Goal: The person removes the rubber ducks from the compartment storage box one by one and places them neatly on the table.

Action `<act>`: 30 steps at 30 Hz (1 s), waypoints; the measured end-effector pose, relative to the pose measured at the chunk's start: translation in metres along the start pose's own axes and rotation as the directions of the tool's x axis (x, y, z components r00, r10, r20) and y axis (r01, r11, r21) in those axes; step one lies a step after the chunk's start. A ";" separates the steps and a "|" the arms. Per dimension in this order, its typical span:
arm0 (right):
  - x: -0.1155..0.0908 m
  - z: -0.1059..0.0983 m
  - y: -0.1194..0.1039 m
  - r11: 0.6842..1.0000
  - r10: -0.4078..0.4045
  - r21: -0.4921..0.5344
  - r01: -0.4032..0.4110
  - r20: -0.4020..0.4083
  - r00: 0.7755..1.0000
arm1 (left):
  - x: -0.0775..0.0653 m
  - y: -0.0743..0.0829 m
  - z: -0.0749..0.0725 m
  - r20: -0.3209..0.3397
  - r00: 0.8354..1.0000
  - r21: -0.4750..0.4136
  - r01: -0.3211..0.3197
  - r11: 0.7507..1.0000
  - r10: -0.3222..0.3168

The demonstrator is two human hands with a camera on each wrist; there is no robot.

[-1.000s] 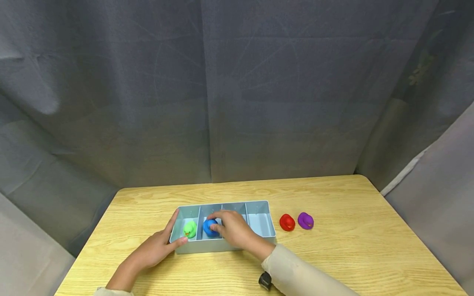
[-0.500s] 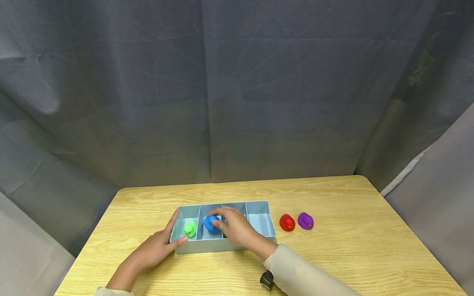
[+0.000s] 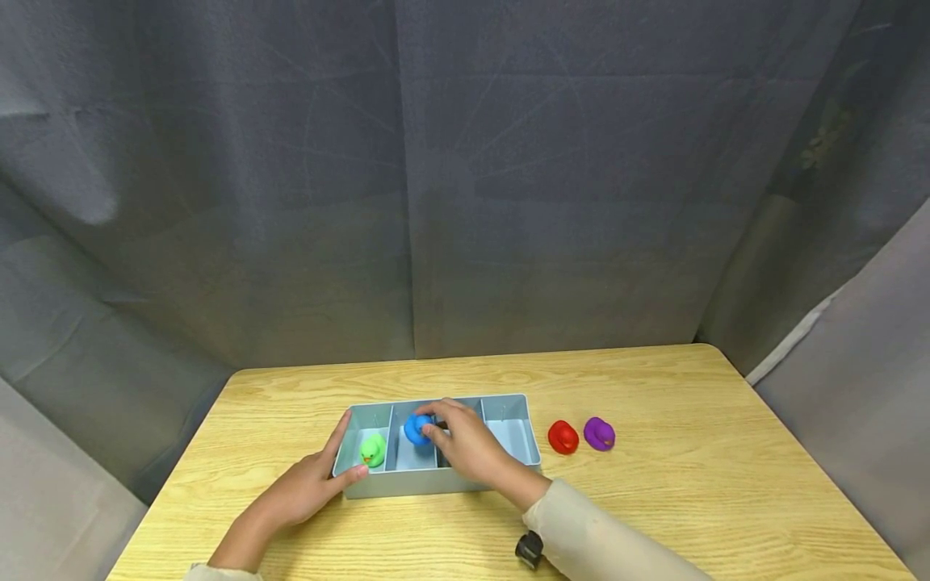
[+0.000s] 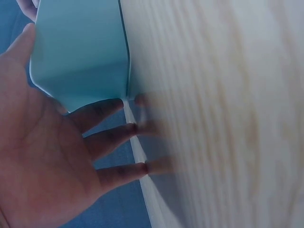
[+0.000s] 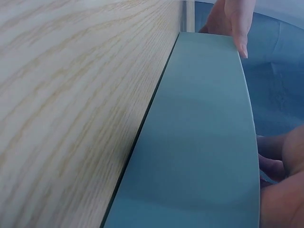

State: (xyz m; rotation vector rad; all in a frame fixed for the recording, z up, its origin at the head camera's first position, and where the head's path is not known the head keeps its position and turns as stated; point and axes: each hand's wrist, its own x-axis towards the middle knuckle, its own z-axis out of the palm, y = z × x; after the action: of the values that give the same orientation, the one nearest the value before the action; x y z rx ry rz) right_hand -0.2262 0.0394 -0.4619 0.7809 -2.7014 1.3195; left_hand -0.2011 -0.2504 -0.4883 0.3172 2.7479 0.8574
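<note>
A pale blue-grey box (image 3: 407, 484) with a row of compartments lies on the table. My left hand (image 3: 301, 486) rests against its left end, thumb on the front rim; in the left wrist view the left hand (image 4: 57, 152) has spread, nearly straight fingers touching the box end (image 4: 83, 57). A green rubber duck (image 3: 373, 450) sits in the leftmost compartment. My right hand (image 3: 468, 444) pinches a blue rubber duck (image 3: 417, 430) between thumb and fingers, over the second compartment, near the divider. The right wrist view shows only part of the right hand (image 5: 285, 180) behind the box wall (image 5: 190, 133).
To the right of the box, a red rubber duck (image 3: 563, 436) and a purple rubber duck (image 3: 599, 433) stand side by side on the wooden table (image 3: 690, 484). Grey curtains (image 3: 465, 202) hang behind the table and at both sides.
The right hand and the blue duck have moved up and slightly right from lower in the second compartment. The left hand and the box have stayed still.
</note>
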 end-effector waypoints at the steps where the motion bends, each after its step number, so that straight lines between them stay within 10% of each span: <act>1: 0.000 0.000 0.000 1.000 0.004 0.008 -0.004 -0.004 1.000 | 0.000 0.000 0.000 0.000 1.000 0.000 -0.001 1.000 0.001; 30: -0.010 -0.026 0.007 0.990 0.036 0.139 -0.023 -0.093 0.995 | -0.001 0.000 0.000 -0.016 0.999 0.009 -0.029 1.000 0.029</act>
State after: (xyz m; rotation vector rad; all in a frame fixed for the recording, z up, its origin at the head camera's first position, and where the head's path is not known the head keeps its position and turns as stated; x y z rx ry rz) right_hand -0.2255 0.0664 -0.4528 0.6723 -2.5811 1.5217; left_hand -0.2002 -0.2502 -0.4880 0.3543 2.7691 0.8595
